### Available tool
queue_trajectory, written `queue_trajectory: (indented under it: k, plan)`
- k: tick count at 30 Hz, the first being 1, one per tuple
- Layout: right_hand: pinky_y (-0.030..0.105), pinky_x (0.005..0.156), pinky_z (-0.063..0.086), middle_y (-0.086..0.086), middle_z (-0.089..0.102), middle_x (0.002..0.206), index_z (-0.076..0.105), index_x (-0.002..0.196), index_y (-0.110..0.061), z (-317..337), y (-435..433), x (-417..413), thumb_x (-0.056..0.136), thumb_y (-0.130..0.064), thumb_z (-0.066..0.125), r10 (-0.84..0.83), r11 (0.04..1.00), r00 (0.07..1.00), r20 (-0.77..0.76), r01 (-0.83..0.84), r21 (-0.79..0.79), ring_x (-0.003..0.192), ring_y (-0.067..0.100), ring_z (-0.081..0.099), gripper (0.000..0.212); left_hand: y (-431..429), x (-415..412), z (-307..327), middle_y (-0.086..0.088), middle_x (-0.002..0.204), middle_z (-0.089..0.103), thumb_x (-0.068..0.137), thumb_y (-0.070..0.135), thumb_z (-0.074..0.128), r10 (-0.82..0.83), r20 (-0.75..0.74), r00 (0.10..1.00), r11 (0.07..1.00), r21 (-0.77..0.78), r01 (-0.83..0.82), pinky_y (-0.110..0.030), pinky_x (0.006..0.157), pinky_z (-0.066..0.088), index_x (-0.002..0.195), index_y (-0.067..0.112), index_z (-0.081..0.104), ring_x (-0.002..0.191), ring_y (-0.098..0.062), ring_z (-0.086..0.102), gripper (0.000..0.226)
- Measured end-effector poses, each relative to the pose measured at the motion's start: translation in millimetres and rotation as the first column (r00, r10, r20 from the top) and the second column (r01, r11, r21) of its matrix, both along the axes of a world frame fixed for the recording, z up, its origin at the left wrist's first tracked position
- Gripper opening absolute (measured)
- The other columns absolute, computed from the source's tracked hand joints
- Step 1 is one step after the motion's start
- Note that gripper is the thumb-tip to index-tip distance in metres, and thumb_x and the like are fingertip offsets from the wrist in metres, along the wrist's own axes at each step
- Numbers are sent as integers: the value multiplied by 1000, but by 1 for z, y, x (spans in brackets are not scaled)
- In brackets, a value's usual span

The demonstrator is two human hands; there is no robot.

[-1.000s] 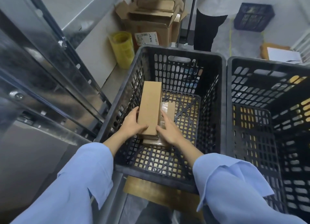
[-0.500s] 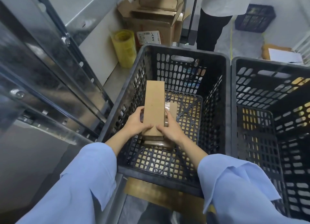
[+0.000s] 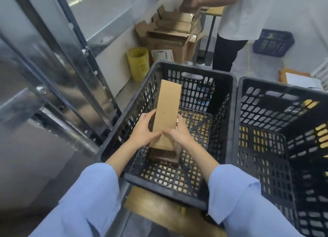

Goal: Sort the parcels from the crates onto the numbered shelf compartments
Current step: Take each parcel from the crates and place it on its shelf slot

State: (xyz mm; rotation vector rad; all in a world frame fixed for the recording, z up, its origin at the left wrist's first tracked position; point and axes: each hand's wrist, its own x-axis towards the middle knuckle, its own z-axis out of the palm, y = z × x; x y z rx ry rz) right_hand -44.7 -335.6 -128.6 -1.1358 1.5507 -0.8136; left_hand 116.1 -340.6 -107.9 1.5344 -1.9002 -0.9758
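Both hands, left hand (image 3: 142, 131) and right hand (image 3: 180, 134), curl round the sides of a parcel (image 3: 166, 108), tilted up by the crate's (image 3: 195, 71) left wall. A second parcel (image 3: 163, 156) lies under it on the crate floor. Neither has reached the shelf (image 3: 58, 46); sorting looks unfinished.

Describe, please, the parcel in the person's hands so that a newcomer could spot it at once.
Find the left black perforated plastic crate of the two. Inside it, the left hand and right hand grip a long narrow tan cardboard box. It is paler and longer than the dark brown parcel under its near end.
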Motion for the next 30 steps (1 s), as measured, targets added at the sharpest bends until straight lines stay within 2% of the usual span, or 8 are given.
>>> queue_trajectory:
  k: [5, 9, 11, 13, 15, 21, 25, 30]
  plan:
    - [42, 111, 40, 6, 43, 139, 23, 144, -13, 27, 3, -14, 80, -15, 79, 31, 989, 999, 31, -26, -143, 130, 21, 44, 85, 18, -14, 28, 0, 135, 44, 78, 12, 80, 82, -119, 990, 989, -113, -96, -33, 109, 38, 142, 19, 41, 124, -11, 46, 76]
    - [17, 92, 41, -10, 43, 124, 26, 136, -19, 55, 12, -31, 86, -17, 75, 85, 959, 996, 13, -79, -272, 120, 12, 46, 70, 33, -23, 53, 28, 124, 46, 78, 15, 81, 135, -213, 968, 971, -167, -173, -20, 96, 41, 133, 24, 40, 111, 22, 43, 68]
    - [21, 99, 42, -12, 42, 128, 25, 142, -19, 67, 15, -37, 87, -16, 73, 111, 940, 994, 18, -99, -326, 125, 11, 45, 73, 38, -26, 66, 30, 125, 45, 79, 16, 80, 142, -224, 964, 966, -183, -185, -26, 99, 44, 134, 26, 39, 113, 18, 44, 70]
    - [35, 109, 41, -7, 39, 142, 17, 153, -20, 81, 22, -43, 89, -16, 72, 152, 919, 988, 30, -130, -373, 133, 15, 43, 85, 48, -33, 79, 21, 134, 46, 80, 18, 80, 151, -219, 964, 954, -224, -200, -31, 103, 45, 142, 28, 36, 120, 3, 47, 76]
    - [35, 112, 36, 1, 33, 152, 13, 158, -20, 95, 29, -46, 91, -19, 70, 182, 890, 983, -31, -178, -420, 138, 14, 37, 89, 61, -37, 91, 7, 143, 42, 82, 18, 78, 163, -214, 963, 940, -263, -218, -29, 105, 43, 152, 27, 28, 128, -6, 44, 86]
    - [38, 107, 42, -5, 39, 146, 30, 152, -28, 123, 56, -39, 94, -28, 67, 252, 806, 967, -40, -233, -544, 129, 14, 45, 70, 103, -33, 115, 8, 136, 36, 83, 23, 78, 247, -285, 926, 888, -317, -334, -18, 100, 40, 149, 36, 28, 124, -6, 44, 83]
    - [21, 92, 44, -24, 50, 130, 36, 145, -32, 131, 74, -29, 92, -33, 68, 326, 785, 945, 18, -260, -562, 112, 1, 54, 62, 139, -24, 126, 8, 137, 44, 82, 24, 79, 300, -348, 888, 849, -328, -415, -6, 87, 43, 131, 55, 36, 121, -1, 48, 72]
    - [11, 81, 45, -22, 56, 118, 39, 136, -28, 134, 98, -5, 88, -36, 73, 453, 757, 887, 88, -331, -563, 101, -11, 57, 60, 191, -9, 135, 12, 135, 51, 81, 16, 79, 382, -351, 855, 796, -346, -497, -15, 91, 48, 139, 34, 41, 125, 0, 47, 72]
